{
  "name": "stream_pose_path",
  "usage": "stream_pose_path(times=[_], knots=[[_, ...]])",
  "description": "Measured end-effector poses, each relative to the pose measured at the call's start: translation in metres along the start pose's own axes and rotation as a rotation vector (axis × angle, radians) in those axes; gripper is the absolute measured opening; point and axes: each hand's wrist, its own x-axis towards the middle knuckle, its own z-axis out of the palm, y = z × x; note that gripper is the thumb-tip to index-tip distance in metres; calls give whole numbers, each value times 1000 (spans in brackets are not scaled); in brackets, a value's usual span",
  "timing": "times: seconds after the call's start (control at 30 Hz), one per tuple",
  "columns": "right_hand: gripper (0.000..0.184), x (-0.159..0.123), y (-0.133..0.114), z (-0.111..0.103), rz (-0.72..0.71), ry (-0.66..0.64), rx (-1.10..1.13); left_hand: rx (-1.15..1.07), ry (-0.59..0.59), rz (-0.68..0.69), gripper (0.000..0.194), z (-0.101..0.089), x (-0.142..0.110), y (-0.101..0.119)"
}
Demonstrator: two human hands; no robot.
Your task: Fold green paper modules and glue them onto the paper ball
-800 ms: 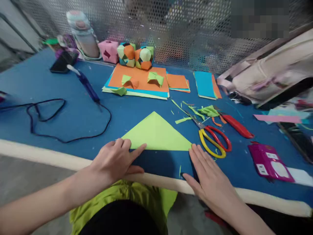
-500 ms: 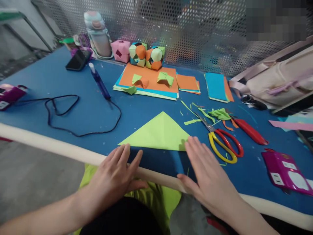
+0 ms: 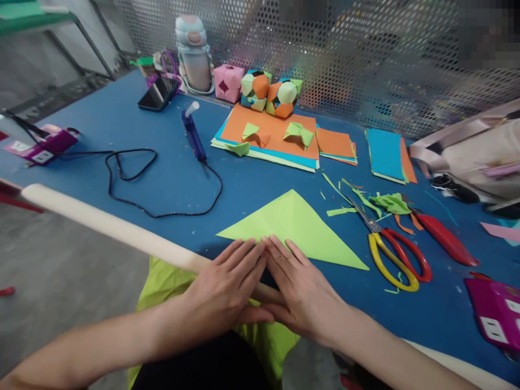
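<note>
A light green sheet of paper (image 3: 294,225), folded into a triangle, lies flat on the blue table (image 3: 170,189) with its long edge toward me. My left hand (image 3: 231,284) rests its outstretched fingertips on that near edge, left of the middle. Beside it, my right hand (image 3: 300,287) presses its extended fingers on the same edge, and the two hands nearly touch. Neither hand grips anything. To the right of the paper lie scissors (image 3: 392,249) with one red and one yellow handle, their blades among thin green paper scraps (image 3: 341,211).
A blue hot glue gun (image 3: 194,135) trails its black cord (image 3: 179,214) on the left. Behind the triangle are stacked coloured sheets (image 3: 280,154), folded paper balls (image 3: 284,97) and a bottle (image 3: 197,59). A red utility knife (image 3: 447,238) and a purple power strip (image 3: 493,309) sit at right.
My hands have come together at the middle of the triangle's near edge; earlier they were apart near its two ends. The right corner of the paper is now uncovered. The view has shifted left.
</note>
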Motion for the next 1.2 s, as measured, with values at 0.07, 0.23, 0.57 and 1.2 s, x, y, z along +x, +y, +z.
stream_pose_path(times=[0.07, 0.23, 0.57, 1.2], knots=[[75, 0, -1, 1, 13, 4, 18, -59, -7, 23, 77, 2, 5, 0], [73, 0, 0, 3, -11, 28, 23, -96, 31, 15, 75, 1, 7, -3], [65, -3, 4, 4, -86, 53, -34, -54, 87, -59, 77, 6, 2, -1], [80, 4, -1, 1, -14, 10, -16, 69, -64, -17, 92, 9, -2, -4]])
